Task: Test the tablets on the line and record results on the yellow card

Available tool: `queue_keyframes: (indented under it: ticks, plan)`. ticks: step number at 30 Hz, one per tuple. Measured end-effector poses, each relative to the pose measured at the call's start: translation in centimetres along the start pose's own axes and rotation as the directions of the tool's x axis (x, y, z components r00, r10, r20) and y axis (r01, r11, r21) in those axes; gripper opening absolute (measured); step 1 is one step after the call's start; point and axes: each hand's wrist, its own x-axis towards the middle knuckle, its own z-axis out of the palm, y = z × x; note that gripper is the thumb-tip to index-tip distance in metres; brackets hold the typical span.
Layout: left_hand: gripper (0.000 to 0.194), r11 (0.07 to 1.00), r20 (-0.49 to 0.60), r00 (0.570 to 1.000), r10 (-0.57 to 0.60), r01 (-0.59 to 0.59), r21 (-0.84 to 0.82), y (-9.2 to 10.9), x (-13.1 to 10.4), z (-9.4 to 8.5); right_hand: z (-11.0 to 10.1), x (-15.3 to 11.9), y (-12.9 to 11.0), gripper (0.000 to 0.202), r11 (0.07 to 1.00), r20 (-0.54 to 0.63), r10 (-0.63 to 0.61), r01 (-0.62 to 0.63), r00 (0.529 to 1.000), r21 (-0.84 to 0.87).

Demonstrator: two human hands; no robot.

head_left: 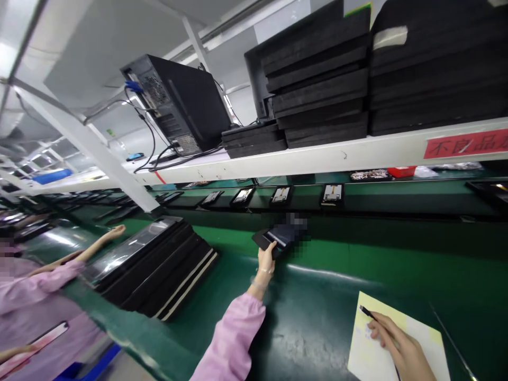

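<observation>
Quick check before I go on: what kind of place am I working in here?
Most likely an electronics assembly line: a long green conveyor belt carries a row of small screen units, with foam trays stacked on the shelf above.

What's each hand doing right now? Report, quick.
Left hand: closed on the edge of a dark tablet.
Right hand: fingers closed on a pen, resting on a yellow sheet.

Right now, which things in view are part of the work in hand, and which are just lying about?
In hand:
left hand holding dark tablet
right hand holding pen on yellow paper

Lying about:
computer tower
foam trays on shelf
tray stack
co-worker's hand
</observation>
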Motion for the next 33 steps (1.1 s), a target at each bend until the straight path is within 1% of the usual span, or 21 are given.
queue_keyframes:
  ticks: [2,4,5,7,9,11,12,13,14,15,16,17,18,19,20,23,25,29,33]
  plan:
    - [0.032,0.997,0.055,0.996,-0.067,0.064,0.053,0.7,-2.7,-3.9,0.2,0.1,-0.6,0.058,0.998,-0.038,0.038,-0.035,0.999,0.060]
    - [0.043,0.988,0.116,0.986,-0.122,0.110,0.104,1.2,-5.9,-8.0,0.9,0.4,-1.9,0.063,0.990,-0.095,0.088,-0.077,0.992,0.119]
    - [0.049,0.980,0.142,0.976,-0.163,0.144,0.137,1.2,-7.4,-10.0,1.4,0.5,-2.7,0.065,0.985,-0.101,0.114,-0.099,0.988,0.144]
    - [0.057,0.952,0.166,0.952,-0.255,0.218,0.214,1.1,-10.2,-13.4,2.6,0.9,-4.2,0.068,0.973,-0.069,0.157,-0.142,0.985,0.180]
    - [0.061,0.915,0.173,0.927,-0.333,0.274,0.295,0.7,-12.2,-15.9,3.9,1.3,-5.3,0.066,0.964,0.016,0.176,-0.175,0.984,0.197]
    - [0.064,0.882,0.175,0.908,-0.379,0.297,0.367,0.2,-13.3,-17.4,4.9,1.7,-6.0,0.057,0.967,0.086,0.159,-0.172,0.984,0.185]
    - [0.065,0.867,0.192,0.905,-0.379,0.275,0.415,-0.1,-13.5,-17.9,5.3,1.9,-6.3,0.052,0.976,0.092,0.132,-0.145,0.987,0.160]
    - [0.065,0.857,0.220,0.909,-0.354,0.220,0.466,-0.3,-13.5,-18.2,5.6,2.1,-6.5,0.047,0.988,0.081,0.087,-0.097,0.993,0.122]
    - [0.065,0.847,0.255,0.920,-0.297,0.131,0.516,-0.4,-13.4,-18.4,5.8,2.3,-6.7,0.044,0.997,0.057,0.029,-0.033,0.998,0.075]
    - [0.064,0.822,0.291,0.932,-0.215,0.012,0.570,-0.6,-13.2,-18.5,5.8,2.5,-6.9,0.043,0.999,0.026,-0.038,0.037,0.999,0.025]
    - [0.060,0.772,0.326,0.938,-0.119,-0.119,0.625,-0.8,-12.9,-18.5,5.8,2.6,-7.0,0.043,0.995,0.000,-0.102,0.102,0.995,-0.019]
    - [0.056,0.705,0.359,0.933,-0.033,-0.233,0.670,-1.0,-12.6,-18.5,5.7,2.7,-7.2,0.045,0.987,-0.019,-0.154,0.153,0.988,-0.055]
    - [0.052,0.642,0.380,0.925,0.025,-0.306,0.703,-1.2,-12.4,-18.5,5.6,2.7,-7.3,0.047,0.979,-0.029,-0.188,0.185,0.982,-0.080]
    - [0.049,0.596,0.394,0.918,0.054,-0.346,0.725,-1.3,-12.2,-18.5,5.4,2.7,-7.4,0.048,0.975,-0.030,-0.205,0.201,0.978,-0.098]
    - [0.048,0.572,0.406,0.912,0.056,-0.362,0.736,-1.5,-12.1,-18.5,5.2,2.7,-7.5,0.049,0.971,-0.027,-0.215,0.210,0.976,-0.114]
    - [0.052,0.605,0.405,0.914,0.027,-0.337,0.721,-1.9,-12.2,-18.6,4.8,2.5,-7.4,0.049,0.958,0.013,-0.241,0.240,0.971,-0.155]
    - [0.049,0.610,0.391,0.920,0.001,-0.310,0.729,-1.9,-12.5,-18.5,4.7,2.4,-7.3,0.048,0.953,0.029,-0.247,0.248,0.969,-0.173]
    - [0.045,0.613,0.376,0.926,-0.025,-0.283,0.738,-1.7,-12.9,-18.2,4.6,2.4,-7.1,0.050,0.959,0.018,-0.236,0.236,0.972,-0.160]
    - [0.047,0.616,0.365,0.931,-0.022,-0.275,0.738,-1.7,-12.9,-18.1,4.5,2.6,-7.2,0.055,0.958,0.054,-0.237,0.243,0.970,-0.150]
